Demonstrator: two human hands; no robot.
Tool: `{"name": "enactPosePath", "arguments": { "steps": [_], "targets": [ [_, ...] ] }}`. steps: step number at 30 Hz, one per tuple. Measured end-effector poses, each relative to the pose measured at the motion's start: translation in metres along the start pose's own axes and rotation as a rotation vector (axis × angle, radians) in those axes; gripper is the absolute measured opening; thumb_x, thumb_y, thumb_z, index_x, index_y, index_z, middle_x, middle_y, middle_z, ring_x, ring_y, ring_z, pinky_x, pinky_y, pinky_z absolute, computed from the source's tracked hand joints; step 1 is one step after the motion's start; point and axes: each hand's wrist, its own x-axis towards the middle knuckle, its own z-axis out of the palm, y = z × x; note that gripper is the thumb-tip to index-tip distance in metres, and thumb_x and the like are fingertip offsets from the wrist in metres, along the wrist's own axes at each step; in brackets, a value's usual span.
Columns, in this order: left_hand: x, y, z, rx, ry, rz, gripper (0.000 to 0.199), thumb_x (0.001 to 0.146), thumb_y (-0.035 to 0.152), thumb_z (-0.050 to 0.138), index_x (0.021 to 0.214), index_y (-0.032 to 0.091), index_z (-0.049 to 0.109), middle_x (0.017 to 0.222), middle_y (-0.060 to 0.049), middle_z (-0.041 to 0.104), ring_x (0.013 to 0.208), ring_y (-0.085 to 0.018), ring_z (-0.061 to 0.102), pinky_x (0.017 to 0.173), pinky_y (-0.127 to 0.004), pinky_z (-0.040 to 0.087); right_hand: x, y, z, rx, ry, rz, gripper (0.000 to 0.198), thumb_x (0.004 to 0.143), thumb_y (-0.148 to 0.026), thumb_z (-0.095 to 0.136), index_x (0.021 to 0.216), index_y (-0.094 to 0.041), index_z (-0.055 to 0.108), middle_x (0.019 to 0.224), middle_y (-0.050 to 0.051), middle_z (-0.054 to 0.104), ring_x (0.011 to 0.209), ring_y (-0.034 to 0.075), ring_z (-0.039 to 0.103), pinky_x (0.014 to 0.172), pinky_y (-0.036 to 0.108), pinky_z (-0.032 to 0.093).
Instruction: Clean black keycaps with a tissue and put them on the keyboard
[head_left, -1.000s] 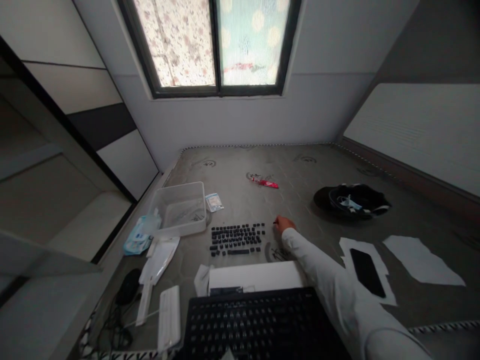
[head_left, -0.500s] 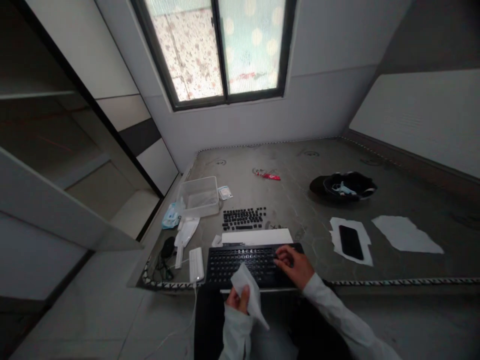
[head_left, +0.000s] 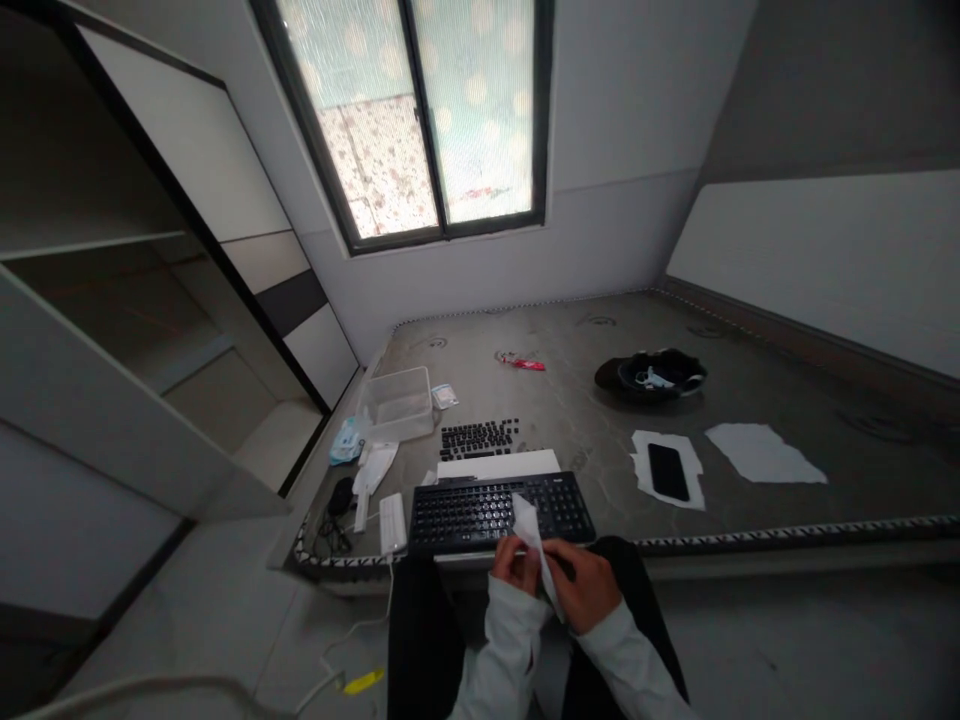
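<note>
A white tissue or wipe (head_left: 527, 522) is pinched in my left hand (head_left: 517, 566), just in front of the keyboard's near edge. My right hand (head_left: 585, 585) meets it from the right, its fingers closed on the same wipe. The black keyboard (head_left: 465, 515) lies across the front of the mattress, with most of its main keys off and the number pad keys on. Beyond it is a white strip (head_left: 499, 465), and past that the loose black keycaps (head_left: 478, 438) sit in rows. My hands and the wipe cover part of the keyboard's near edge.
To the left are a clear plastic box (head_left: 397, 402), a white power bank (head_left: 391, 523) with a cable and a black mouse (head_left: 342, 493). At right, a phone (head_left: 668, 471) rests on a white sheet, near another sheet (head_left: 765, 453) and a dark cap (head_left: 652, 377).
My right hand has left the keyboard's right side and come to the wipe beside my left hand. The left hand has shifted right and the view has tilted.
</note>
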Motion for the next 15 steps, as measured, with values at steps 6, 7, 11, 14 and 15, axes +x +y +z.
{"name": "enactPosePath", "arguments": {
  "steps": [6, 7, 11, 14, 15],
  "targets": [
    [-0.005, 0.015, -0.009, -0.099, 0.019, -0.176, 0.049, 0.056, 0.058, 0.075, 0.080, 0.015, 0.075, 0.079, -0.011, 0.075, 0.077, -0.022, 0.067, 0.074, -0.032, 0.053, -0.004, 0.005, 0.009, 0.099, -0.056, 0.056, 0.023, 0.081, -0.035, 0.056, 0.086, -0.029, 0.077, 0.086, 0.004, 0.079, 0.080, 0.023, 0.073, 0.073, 0.033, 0.059],
    [-0.006, 0.017, -0.011, -0.133, -0.001, -0.220, 0.050, 0.054, 0.059, 0.076, 0.077, 0.014, 0.075, 0.075, -0.010, 0.075, 0.073, -0.022, 0.067, 0.072, -0.032, 0.053, -0.004, 0.006, 0.011, 0.089, -0.043, 0.077, 0.021, 0.079, -0.037, 0.059, 0.083, -0.029, 0.077, 0.082, 0.004, 0.078, 0.076, 0.023, 0.073, 0.069, 0.033, 0.059],
    [-0.003, 0.018, -0.017, -0.246, -0.049, -0.312, 0.047, 0.046, 0.054, 0.082, 0.068, 0.013, 0.074, 0.062, -0.006, 0.074, 0.055, -0.014, 0.062, 0.057, -0.025, 0.049, -0.007, 0.004, 0.013, 0.019, 0.063, 0.057, 0.016, 0.075, -0.039, 0.065, 0.073, -0.028, 0.076, 0.076, 0.005, 0.073, 0.072, 0.022, 0.070, 0.067, 0.032, 0.058],
    [0.001, 0.015, -0.020, -0.306, 0.048, -0.376, 0.051, 0.040, 0.054, 0.084, 0.066, 0.013, 0.070, 0.052, -0.002, 0.069, 0.043, -0.009, 0.056, 0.046, -0.022, 0.043, -0.010, -0.001, 0.011, 0.009, 0.100, 0.048, 0.019, 0.078, -0.042, 0.062, 0.075, -0.028, 0.075, 0.081, 0.006, 0.069, 0.073, 0.021, 0.067, 0.066, 0.032, 0.057],
    [0.002, 0.014, -0.021, -0.321, 0.096, -0.389, 0.053, 0.037, 0.055, 0.084, 0.065, 0.013, 0.068, 0.050, -0.001, 0.068, 0.041, -0.009, 0.055, 0.045, -0.021, 0.043, -0.012, -0.003, 0.010, 0.021, 0.103, 0.054, 0.021, 0.080, -0.042, 0.060, 0.078, -0.027, 0.075, 0.083, 0.006, 0.069, 0.073, 0.020, 0.067, 0.066, 0.032, 0.057]
  ]
}}
